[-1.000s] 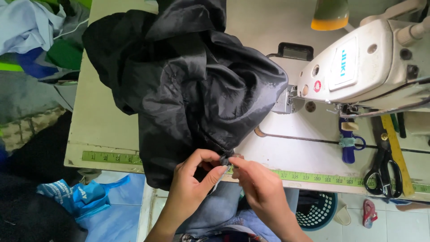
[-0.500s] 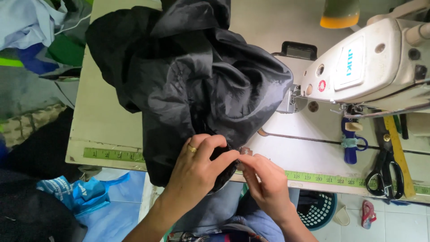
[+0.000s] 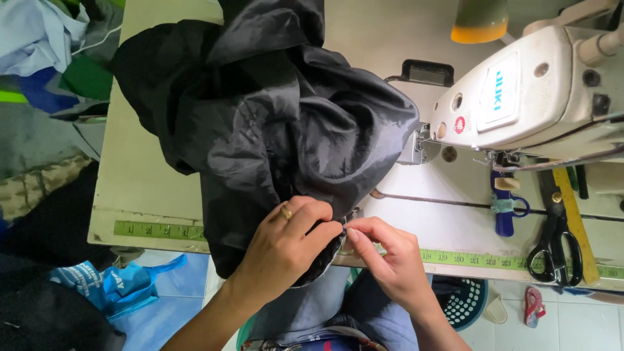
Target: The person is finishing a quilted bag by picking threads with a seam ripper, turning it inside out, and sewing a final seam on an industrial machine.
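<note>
- Black fabric (image 3: 273, 130), glossy and heavily creased, heaped across the table (image 3: 143, 188), near edge spilling over the front toward the lap.
- Left hand (image 3: 286, 250), ring on 1 finger, lying on the fabric's near edge, fingers curled and pinching a fold at the table's front.
- Right hand (image 3: 390, 257) just beside it, thumb and forefinger pressed together on the same edge; hard to tell whether any small part sits between them.
- Likely risk: slick cloth sliding out of the pinch, dragged by the weight of the overhanging part.
- Second risk, as a judgement: bulk bunched against the sewing machine (image 3: 520, 104) at its right, liable to snag near the needle area.
- Green tape measure (image 3: 156, 229) fixed along the table's front edge.
- Scissors (image 3: 556, 244) and yellow ruler (image 3: 575, 221) well apart at right, blue tool (image 3: 504, 208) below the machine.
- Blue bag (image 3: 114, 286) on the floor at left; basket (image 3: 465, 302) under the table.
</note>
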